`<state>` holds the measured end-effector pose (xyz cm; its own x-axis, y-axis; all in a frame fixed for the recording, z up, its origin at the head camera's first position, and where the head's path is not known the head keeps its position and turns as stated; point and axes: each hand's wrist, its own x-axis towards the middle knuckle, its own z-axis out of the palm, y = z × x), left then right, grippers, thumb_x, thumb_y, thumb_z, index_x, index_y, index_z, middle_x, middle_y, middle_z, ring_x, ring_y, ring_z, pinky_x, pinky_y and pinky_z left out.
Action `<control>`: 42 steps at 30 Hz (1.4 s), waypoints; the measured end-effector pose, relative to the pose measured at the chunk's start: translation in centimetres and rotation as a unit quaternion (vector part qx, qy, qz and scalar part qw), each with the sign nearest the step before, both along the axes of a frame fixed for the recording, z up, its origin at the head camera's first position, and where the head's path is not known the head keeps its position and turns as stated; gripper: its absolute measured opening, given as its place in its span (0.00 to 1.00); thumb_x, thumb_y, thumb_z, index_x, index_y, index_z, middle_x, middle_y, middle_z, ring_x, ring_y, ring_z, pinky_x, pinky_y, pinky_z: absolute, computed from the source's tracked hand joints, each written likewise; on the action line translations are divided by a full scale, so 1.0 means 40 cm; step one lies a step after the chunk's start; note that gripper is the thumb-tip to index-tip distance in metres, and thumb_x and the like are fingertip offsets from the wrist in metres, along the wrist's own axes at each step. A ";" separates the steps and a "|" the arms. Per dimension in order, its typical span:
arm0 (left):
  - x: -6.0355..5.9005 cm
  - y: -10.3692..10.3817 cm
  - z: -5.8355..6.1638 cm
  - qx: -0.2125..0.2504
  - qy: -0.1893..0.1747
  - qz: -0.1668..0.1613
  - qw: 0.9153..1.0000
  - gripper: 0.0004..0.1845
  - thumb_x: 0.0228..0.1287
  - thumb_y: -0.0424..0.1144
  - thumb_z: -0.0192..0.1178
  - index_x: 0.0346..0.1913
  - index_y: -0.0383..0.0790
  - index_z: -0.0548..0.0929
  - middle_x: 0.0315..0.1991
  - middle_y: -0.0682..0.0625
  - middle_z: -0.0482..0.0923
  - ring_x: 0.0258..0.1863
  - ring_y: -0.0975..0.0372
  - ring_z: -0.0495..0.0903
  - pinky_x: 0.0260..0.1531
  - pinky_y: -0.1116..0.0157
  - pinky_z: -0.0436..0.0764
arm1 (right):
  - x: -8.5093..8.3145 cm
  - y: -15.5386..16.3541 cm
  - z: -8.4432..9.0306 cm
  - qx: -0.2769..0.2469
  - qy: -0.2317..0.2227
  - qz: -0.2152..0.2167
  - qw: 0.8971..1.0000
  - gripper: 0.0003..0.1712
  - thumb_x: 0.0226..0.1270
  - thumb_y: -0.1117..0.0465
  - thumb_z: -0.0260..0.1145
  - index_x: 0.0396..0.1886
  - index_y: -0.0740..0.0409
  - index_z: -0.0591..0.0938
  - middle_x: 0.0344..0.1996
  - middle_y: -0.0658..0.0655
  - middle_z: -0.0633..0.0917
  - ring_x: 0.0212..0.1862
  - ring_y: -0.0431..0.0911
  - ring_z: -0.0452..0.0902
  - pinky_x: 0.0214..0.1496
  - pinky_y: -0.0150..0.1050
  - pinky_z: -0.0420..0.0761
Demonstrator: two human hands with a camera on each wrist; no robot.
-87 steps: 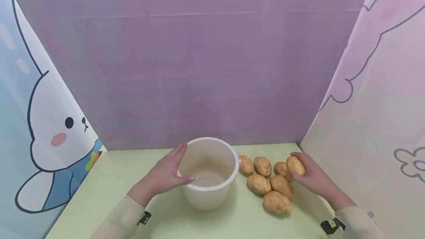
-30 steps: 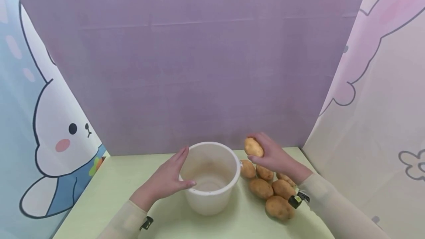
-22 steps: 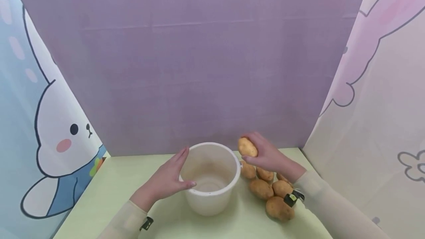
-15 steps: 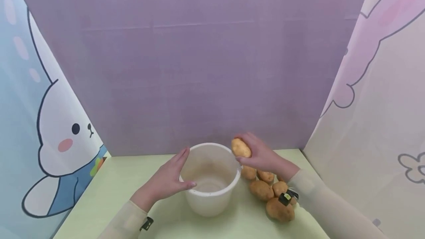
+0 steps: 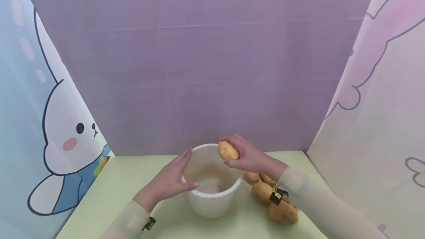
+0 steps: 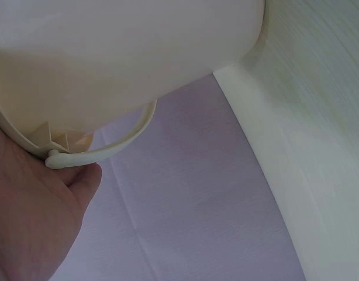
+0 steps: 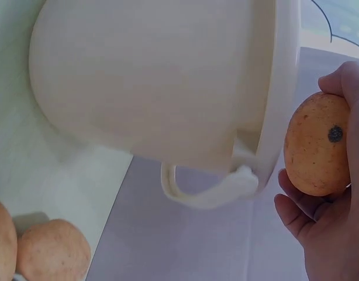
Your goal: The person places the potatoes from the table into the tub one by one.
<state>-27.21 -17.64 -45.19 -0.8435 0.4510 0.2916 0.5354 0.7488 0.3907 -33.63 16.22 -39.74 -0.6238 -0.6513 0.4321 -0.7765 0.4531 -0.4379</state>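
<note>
My right hand (image 5: 247, 156) grips a yellow-brown potato (image 5: 228, 151) over the right part of the mouth of a white plastic bucket (image 5: 210, 205). In the right wrist view, a dark spot marks this potato (image 7: 314, 152), and it is apart from the bucket's rim. My left hand (image 5: 166, 182) holds the bucket's left side at the rim, its thumb toward the near edge and its fingers toward the far edge. The bucket stands upright, and no potato shows in the visible part of its inside. A white handle (image 6: 109, 149) hangs behind it in the left wrist view.
Several potatoes (image 5: 283, 212) lie on the pale green table (image 5: 126, 172) right of the bucket, partly covered by the right forearm. A purple cloth wall (image 5: 212, 65) stands behind. Printed rabbit panels (image 5: 66, 180) flank both sides.
My right hand has lifted a potato from the right side of the pile and carried it left over the bucket's mouth. My left hand has stayed at the bucket's rim.
</note>
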 end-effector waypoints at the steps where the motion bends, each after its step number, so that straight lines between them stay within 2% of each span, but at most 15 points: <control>1: 0.000 0.000 0.000 0.001 -0.001 0.001 1.000 0.68 0.65 0.78 0.66 0.90 0.33 0.52 0.90 0.40 0.49 0.87 0.43 0.56 0.82 0.41 0.63 | -0.002 -0.006 0.001 0.003 -0.001 0.004 1.000 0.39 0.66 0.52 0.80 0.75 0.50 0.79 0.59 0.49 0.82 0.53 0.44 0.80 0.51 0.45 0.86; 9: -0.003 -0.002 0.000 0.006 -0.005 -0.007 1.000 0.67 0.66 0.76 0.66 0.89 0.32 0.52 0.90 0.38 0.50 0.87 0.43 0.56 0.82 0.42 0.62 | -0.021 -0.050 0.002 0.027 -0.011 0.042 0.999 0.41 0.67 0.53 0.80 0.78 0.50 0.77 0.61 0.50 0.83 0.54 0.44 0.81 0.53 0.43 0.86; 16: -0.006 -0.007 -0.001 0.005 0.000 -0.007 1.000 0.67 0.66 0.76 0.66 0.89 0.31 0.53 0.89 0.38 0.50 0.87 0.43 0.56 0.82 0.42 0.63 | -0.039 -0.088 -0.004 0.056 -0.028 0.048 0.997 0.42 0.69 0.52 0.80 0.80 0.51 0.75 0.62 0.50 0.83 0.54 0.42 0.81 0.52 0.40 0.87; 25: -0.010 -0.013 -0.008 0.009 0.010 -0.011 1.000 0.66 0.67 0.77 0.65 0.89 0.32 0.53 0.89 0.39 0.51 0.86 0.42 0.58 0.80 0.40 0.66 | -0.047 -0.132 -0.006 0.096 -0.040 0.067 0.992 0.45 0.71 0.49 0.80 0.81 0.58 0.73 0.66 0.53 0.83 0.54 0.42 0.81 0.53 0.39 0.86; 32: -0.010 -0.008 -0.006 0.014 0.009 -0.017 1.000 0.66 0.67 0.76 0.65 0.89 0.31 0.53 0.89 0.38 0.51 0.86 0.42 0.58 0.81 0.40 0.65 | -0.049 -0.155 -0.018 0.131 -0.034 0.078 0.988 0.44 0.69 0.50 0.81 0.80 0.58 0.74 0.67 0.54 0.83 0.59 0.43 0.80 0.62 0.42 0.83; 37: -0.007 -0.003 -0.005 0.016 0.001 -0.016 1.000 0.66 0.67 0.77 0.65 0.89 0.32 0.53 0.90 0.39 0.49 0.86 0.43 0.56 0.81 0.41 0.64 | -0.045 -0.161 -0.027 0.148 -0.049 0.077 0.985 0.46 0.67 0.53 0.82 0.81 0.57 0.74 0.65 0.53 0.83 0.58 0.42 0.79 0.62 0.42 0.83; 42: -0.009 0.001 -0.005 0.012 0.005 -0.016 1.000 0.66 0.68 0.77 0.65 0.89 0.32 0.53 0.90 0.39 0.49 0.86 0.42 0.56 0.81 0.41 0.64 | -0.047 -0.166 -0.035 0.155 -0.048 0.082 0.983 0.48 0.65 0.56 0.83 0.82 0.58 0.73 0.68 0.55 0.82 0.62 0.44 0.79 0.69 0.43 0.81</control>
